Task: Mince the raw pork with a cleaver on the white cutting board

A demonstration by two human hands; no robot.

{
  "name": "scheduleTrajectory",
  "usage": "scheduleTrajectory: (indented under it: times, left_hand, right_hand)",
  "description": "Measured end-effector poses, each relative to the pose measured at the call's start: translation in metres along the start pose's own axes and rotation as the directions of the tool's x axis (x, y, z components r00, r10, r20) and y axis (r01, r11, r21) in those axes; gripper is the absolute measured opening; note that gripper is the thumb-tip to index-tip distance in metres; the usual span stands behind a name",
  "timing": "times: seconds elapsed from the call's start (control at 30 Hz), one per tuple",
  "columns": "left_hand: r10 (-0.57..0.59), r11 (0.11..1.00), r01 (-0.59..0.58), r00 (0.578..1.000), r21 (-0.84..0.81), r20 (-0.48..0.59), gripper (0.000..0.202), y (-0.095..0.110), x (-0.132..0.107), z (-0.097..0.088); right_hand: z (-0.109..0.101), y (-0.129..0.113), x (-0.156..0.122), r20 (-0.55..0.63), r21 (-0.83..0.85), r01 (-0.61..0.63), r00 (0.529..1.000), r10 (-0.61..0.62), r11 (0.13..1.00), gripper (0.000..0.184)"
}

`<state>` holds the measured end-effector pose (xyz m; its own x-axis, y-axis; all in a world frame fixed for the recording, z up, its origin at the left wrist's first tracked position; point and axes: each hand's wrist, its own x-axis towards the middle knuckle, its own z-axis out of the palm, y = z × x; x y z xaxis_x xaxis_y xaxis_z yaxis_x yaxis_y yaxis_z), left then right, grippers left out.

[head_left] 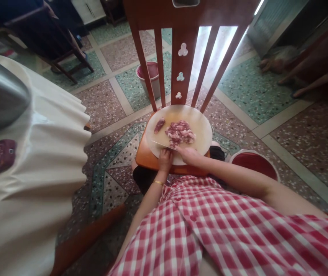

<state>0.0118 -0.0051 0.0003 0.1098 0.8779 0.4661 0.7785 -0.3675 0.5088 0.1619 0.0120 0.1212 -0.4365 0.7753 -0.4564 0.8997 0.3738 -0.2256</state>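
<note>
A round white cutting board (203, 122) rests on the seat of a wooden chair (143, 151). On it lies a heap of chopped raw meat (180, 132), with a separate strip of meat (159, 125) to its left. My right hand (189, 155) is closed around the handle of a knife, at the board's near side. The knife blade (162, 144) points left across the board, just in front of the heap. My left hand (165, 157) is at the board's near edge beside the blade, fingers bent and together; whatever they hold is hidden.
The chair's slatted back (181, 61) rises behind the board. A bucket (152, 78) stands beyond it, and a red basin (256, 165) sits on the floor at right. At left, a cloth-covered table (46, 153) carries a metal vessel (3, 96). Another person sits at upper left.
</note>
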Motion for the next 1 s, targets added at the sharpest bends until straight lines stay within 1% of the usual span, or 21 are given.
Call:
scheduleTrajectory:
  times: [0.1,0.17,0.27,0.4,0.5,0.6,0.7,0.77,0.8,0.87,0.93,1.0]
  left_hand:
    - [0.000,0.999,0.001,1.000,-0.035,0.005,0.016,0.002,0.003,-0.003]
    - [-0.009,0.998,0.009,1.000,-0.068,-0.002,0.017,0.003,0.004,-0.005]
    - [-0.034,0.996,0.032,0.999,-0.089,-0.018,0.018,0.003,0.002,-0.009]
    - [-0.023,0.997,0.024,1.000,-0.068,0.010,0.017,-0.001,-0.004,-0.009]
    - [-0.017,0.999,0.018,0.999,-0.048,0.027,0.017,-0.003,-0.005,-0.006]
    - [-0.034,0.999,0.035,0.999,-0.023,0.028,0.017,-0.004,-0.005,-0.003]
    - [-0.041,0.999,0.041,0.999,-0.012,0.013,0.017,-0.004,-0.005,-0.002]
    - [-0.034,0.999,0.035,0.999,-0.015,0.018,0.017,-0.005,-0.006,-0.002]
    - [-0.031,0.999,0.031,0.999,-0.015,0.024,0.017,-0.005,-0.006,-0.002]
    - [-0.035,0.999,0.035,0.999,-0.009,0.028,0.017,-0.005,-0.006,-0.002]
    - [-0.039,0.999,0.039,0.999,-0.011,0.023,0.017,-0.004,-0.005,-0.003]
    - [-0.038,0.999,0.039,0.999,-0.027,0.024,0.016,-0.002,-0.003,-0.005]
  right_hand:
    - [0.003,0.024,-0.024,0.021,-0.024,-0.068,0.997,0.069,0.997,0.029]
    - [0.003,0.031,-0.034,0.014,-0.036,-0.106,0.994,0.107,0.994,0.028]
    - [0.004,0.026,-0.037,-0.002,-0.034,-0.100,0.995,0.100,0.994,0.027]
    - [0.010,0.012,-0.037,-0.040,-0.030,-0.043,0.998,0.042,0.999,0.026]
    - [0.011,0.006,-0.028,-0.048,-0.026,-0.019,0.999,0.017,0.999,0.027]
    - [0.004,-0.005,-0.007,-0.028,-0.012,0.008,1.000,-0.009,1.000,0.031]
    - [-0.005,-0.018,0.016,-0.015,-0.001,0.043,0.999,-0.043,0.999,0.028]
    - [-0.006,-0.022,0.020,-0.022,0.000,0.065,0.998,-0.065,0.998,0.028]
    - [-0.005,-0.021,0.018,-0.025,-0.002,0.066,0.997,-0.066,0.998,0.029]
    - [-0.001,-0.011,0.007,-0.017,-0.010,0.053,0.998,-0.053,0.999,0.035]
    - [0.004,0.006,-0.009,0.000,-0.024,0.020,1.000,-0.020,1.000,0.036]
    - [0.005,0.021,-0.022,0.001,-0.040,-0.028,1.000,0.028,0.999,0.034]
